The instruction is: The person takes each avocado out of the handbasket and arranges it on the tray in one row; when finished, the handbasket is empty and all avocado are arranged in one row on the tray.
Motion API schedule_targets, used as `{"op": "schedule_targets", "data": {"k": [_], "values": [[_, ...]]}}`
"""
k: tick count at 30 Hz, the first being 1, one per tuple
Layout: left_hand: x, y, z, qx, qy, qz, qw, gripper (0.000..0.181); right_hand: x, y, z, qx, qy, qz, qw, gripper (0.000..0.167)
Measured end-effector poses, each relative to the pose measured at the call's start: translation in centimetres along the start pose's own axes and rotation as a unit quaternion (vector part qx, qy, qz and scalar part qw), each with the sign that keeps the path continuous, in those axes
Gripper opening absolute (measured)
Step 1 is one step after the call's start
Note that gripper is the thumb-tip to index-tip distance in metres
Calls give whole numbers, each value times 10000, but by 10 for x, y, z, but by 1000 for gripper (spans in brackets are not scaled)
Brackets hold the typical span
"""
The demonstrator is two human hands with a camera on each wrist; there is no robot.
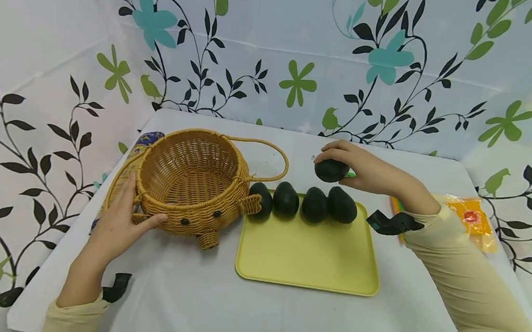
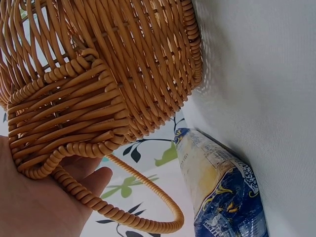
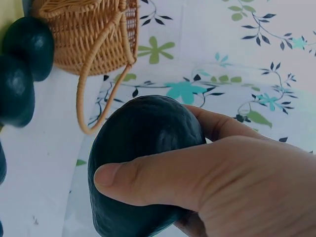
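A round wicker basket [image 1: 188, 204] with an animal's face and looped handles stands on the left of the table, with nothing inside. My left hand [image 1: 118, 219] holds its left side, the thumb toward the front and the fingers along the side. In the left wrist view that hand [image 2: 44, 202] lies against a wicker flap [image 2: 69, 116] beside a handle. My right hand [image 1: 359, 168] grips a dark avocado [image 3: 143, 133] above the table, behind a yellow tray [image 1: 306, 252]. Several more avocados [image 1: 285, 200] sit in a row along the tray's back edge.
A blue and yellow printed package [image 2: 222, 187] lies behind the basket's left side. Orange and clear plastic packets [image 1: 473, 219] lie at the right, beside my right forearm. A leaf-patterned cloth [image 1: 275, 47] hangs behind the white table.
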State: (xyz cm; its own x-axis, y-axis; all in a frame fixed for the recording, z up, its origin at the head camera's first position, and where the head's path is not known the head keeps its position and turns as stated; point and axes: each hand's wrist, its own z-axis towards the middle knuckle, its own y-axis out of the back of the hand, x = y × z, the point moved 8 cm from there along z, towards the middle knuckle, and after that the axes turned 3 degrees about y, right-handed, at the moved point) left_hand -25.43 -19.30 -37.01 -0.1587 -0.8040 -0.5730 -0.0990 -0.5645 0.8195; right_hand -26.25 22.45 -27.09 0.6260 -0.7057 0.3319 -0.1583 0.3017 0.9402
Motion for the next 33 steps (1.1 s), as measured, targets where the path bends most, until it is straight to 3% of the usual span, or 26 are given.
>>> {"op": "schedule_targets", "data": {"k": [15, 19, 25, 33], "values": [[-1, 0, 0, 25, 27, -67, 10000, 107, -24, -4, -38, -291, -261, -432, 9983, 54], [-1, 1, 1, -13, 14, -88, 10000, 106, -31, -8, -48, -584, -51, -619, 9964, 57], [-1, 1, 1, -23, 18, -26, 10000, 107, -47, -32, -73, -1236, 258, -920, 9877, 62], [0, 0, 2, -26, -32, -21, 10000, 106, -67, -66, -107, -1349, -94, -1135, 9843, 55]]}}
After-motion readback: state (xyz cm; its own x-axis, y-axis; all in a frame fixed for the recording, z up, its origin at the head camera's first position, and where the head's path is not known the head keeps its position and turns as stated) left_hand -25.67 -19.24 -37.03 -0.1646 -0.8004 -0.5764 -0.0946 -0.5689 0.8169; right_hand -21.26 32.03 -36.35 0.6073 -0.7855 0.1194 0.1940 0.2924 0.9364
